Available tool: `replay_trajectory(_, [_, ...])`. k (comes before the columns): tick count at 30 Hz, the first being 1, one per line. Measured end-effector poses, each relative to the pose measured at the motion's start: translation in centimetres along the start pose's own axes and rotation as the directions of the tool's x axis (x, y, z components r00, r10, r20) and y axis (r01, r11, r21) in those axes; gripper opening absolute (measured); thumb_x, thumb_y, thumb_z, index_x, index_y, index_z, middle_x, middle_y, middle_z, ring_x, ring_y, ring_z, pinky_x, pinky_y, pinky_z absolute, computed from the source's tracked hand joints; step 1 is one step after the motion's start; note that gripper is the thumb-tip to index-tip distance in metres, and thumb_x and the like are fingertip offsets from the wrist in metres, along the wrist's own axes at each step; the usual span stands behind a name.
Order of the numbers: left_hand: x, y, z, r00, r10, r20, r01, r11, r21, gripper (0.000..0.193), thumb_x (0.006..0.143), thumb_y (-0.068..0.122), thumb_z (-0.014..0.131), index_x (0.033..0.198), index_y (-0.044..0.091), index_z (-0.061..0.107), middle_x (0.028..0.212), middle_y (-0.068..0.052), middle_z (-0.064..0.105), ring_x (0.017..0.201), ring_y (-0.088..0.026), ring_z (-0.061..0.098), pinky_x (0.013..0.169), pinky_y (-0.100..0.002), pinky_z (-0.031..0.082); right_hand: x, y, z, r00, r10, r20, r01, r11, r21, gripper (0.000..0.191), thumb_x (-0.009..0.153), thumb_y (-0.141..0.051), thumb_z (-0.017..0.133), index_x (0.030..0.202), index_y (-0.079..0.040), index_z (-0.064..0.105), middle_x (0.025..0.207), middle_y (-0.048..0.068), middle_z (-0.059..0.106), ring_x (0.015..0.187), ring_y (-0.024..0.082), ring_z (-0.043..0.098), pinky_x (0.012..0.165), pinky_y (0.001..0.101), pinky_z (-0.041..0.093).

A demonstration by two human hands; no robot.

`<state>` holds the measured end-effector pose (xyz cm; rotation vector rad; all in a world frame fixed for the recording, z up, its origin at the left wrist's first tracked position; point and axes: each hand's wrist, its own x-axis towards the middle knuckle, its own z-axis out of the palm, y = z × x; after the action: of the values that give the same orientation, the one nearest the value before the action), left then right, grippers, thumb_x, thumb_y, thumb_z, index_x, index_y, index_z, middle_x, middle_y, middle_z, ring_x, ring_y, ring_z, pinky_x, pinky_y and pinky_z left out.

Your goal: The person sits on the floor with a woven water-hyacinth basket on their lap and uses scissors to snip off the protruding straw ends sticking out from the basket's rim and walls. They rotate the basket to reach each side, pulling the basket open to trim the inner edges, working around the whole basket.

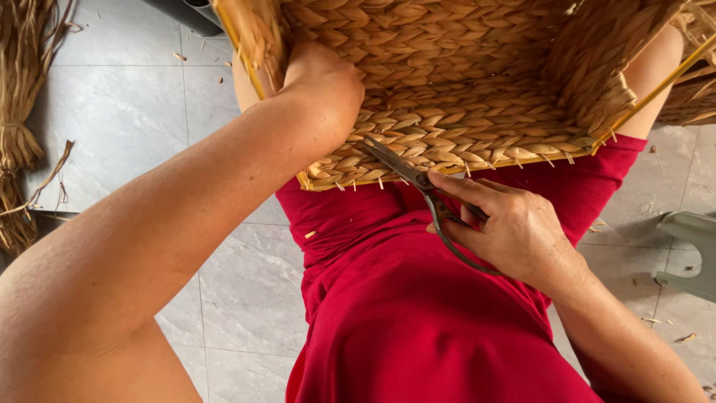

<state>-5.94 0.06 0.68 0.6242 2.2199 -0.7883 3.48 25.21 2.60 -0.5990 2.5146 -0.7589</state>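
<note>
Head view: we're at the trimming step on the tan woven straw basket (pixel 462 82), which rests on the lap over the red skirt (pixel 418 313), its bottom edge tipped toward us. Our right hand (pixel 514 227) is closed around the loops of the dark metal scissors (pixel 421 183); the blades lie against the basket's lower rim, tips pointing up-left toward our left hand (pixel 324 86). The left hand presses on the weave with fingers curled; whether it pinches a strand or just braces, we can't tell, since the fingertips are hidden behind the knuckles. Short straw stubs (pixel 477 168) stick out along the yellow rim. Judging from that, the next cut needs the blades set flush on one stub, clear of the braid and the left wrist. Blade opening is hard to read at this angle. The basket's top and right side are cut off by the frame. A bundle of dry straw (pixel 19 112) lies on the grey tile floor (pixel 127 112), well apart.
</note>
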Motion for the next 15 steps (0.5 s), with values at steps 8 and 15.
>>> replay_trajectory(8, [0.9, -1.4, 0.5, 0.987, -0.1, -0.127, 0.066, 0.967, -0.247, 0.027, 0.087, 0.018, 0.074, 0.112, 0.009, 0.076, 0.111, -0.011, 0.075, 0.103, -0.029, 0.071, 0.079, -0.042, 0.058, 1.0, -1.1, -1.9, 0.999, -0.037, 0.015, 0.037, 0.999, -0.016, 0.062, 0.071, -0.037, 0.083, 0.131, -0.025, 0.069, 0.066, 0.004, 0.068, 0.055, 0.022, 0.066, 0.056, 0.0373, 0.055])
replay_trajectory(15, [1.4, -1.6, 0.7, 0.978, -0.154, -0.138, 0.103, 0.942, -0.32, 0.024, 0.088, 0.016, 0.074, 0.11, 0.007, 0.076, 0.11, -0.012, 0.076, 0.103, -0.026, 0.072, 0.082, -0.038, 0.059, 5.3, -3.1, -2.0, 0.997, -0.06, 0.049, 0.062, 0.997, -0.046, 0.063, 0.074, -0.048, 0.083, 0.131, -0.025, 0.071, 0.072, 0.009, 0.072, 0.066, 0.028, 0.07, 0.062, 0.0415, 0.054])
